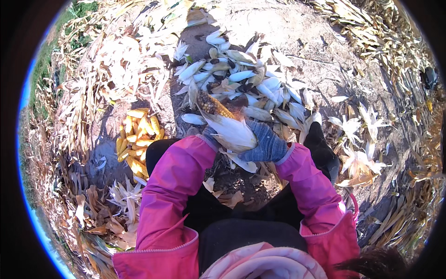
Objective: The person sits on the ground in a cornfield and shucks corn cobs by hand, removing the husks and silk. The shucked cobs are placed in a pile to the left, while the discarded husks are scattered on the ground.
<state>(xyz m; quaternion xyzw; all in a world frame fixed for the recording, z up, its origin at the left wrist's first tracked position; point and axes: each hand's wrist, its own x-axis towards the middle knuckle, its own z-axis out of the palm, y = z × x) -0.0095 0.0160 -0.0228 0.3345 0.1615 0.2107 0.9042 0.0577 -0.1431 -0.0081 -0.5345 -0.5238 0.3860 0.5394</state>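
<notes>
Between my hands is an ear of corn (220, 107), its yellow kernels bare towards the tip and pale husk (231, 134) still around its lower part. My right hand (266, 141), in a grey-blue knit glove, grips the husked base from the right. My left hand (211, 136), gloved alike, is at the ear's left side, its fingers mostly hidden behind the husk. Loose husk leaves hang below the ear. Just beyond my hands lies a heap of corn ears in their husks (240, 75). Left of my knee is a pile of bare yellow ears (138, 134).
Dry husks (129, 66) cover the ground at the upper left. Peeled husks (359, 162) lie right of my foot (315, 139). Dry corn stalks (373, 31) spread along the upper right, and more dry leaves (104, 223) lie at the lower left.
</notes>
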